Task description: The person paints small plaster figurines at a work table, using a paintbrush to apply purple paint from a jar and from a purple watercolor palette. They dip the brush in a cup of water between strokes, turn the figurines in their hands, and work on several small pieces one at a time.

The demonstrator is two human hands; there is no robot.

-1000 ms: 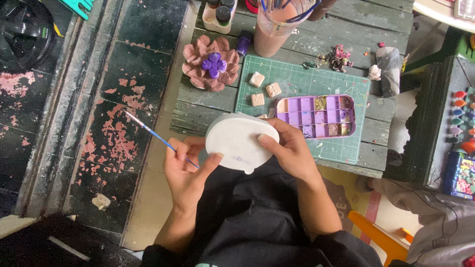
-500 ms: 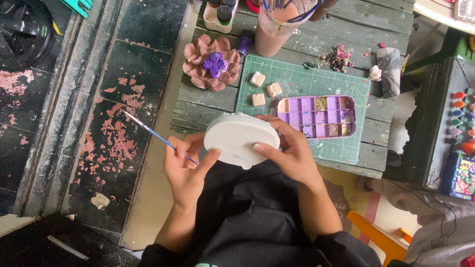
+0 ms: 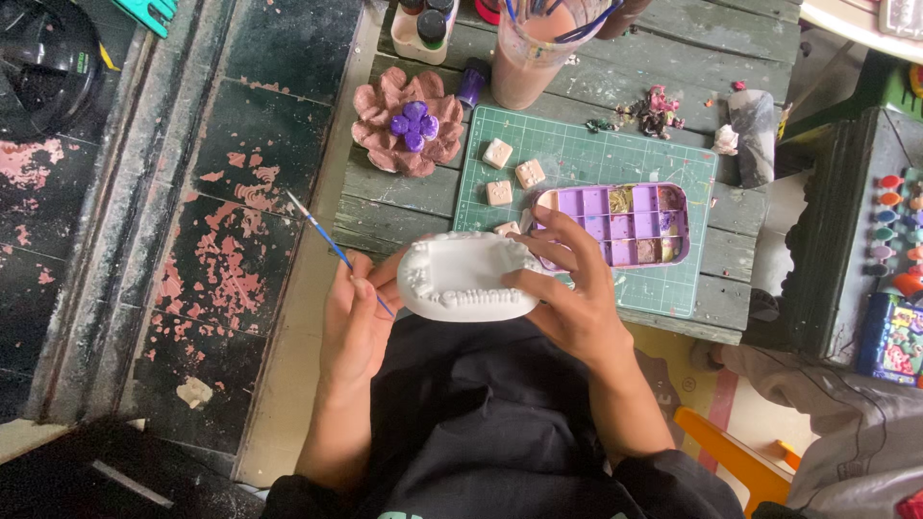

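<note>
Green table [image 3: 385, 207]: white plaster tray [image 3: 464, 276] between both hands' grip, brush [image 3: 338, 252] left.

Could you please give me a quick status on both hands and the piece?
Left hand holds thin paintbrush. Right hand grips white oval plaster tray, held above table edge. Nothing blocking.

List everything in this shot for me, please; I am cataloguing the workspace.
plaster tray: 1, white, held over the lap
paintbrush: 1, blue handle, in left hand
paint palette: 1, purple, on the mat
cutting mat: 1, green, on the table
small tiles: 4, beige, on the mat
flower sculpture: 1, pink with purple centre, left of the mat
cup: 1, clear, brushes inside
table: 1, green wood
left hand: grips paintbrush
right hand: holds plaster tray
</note>
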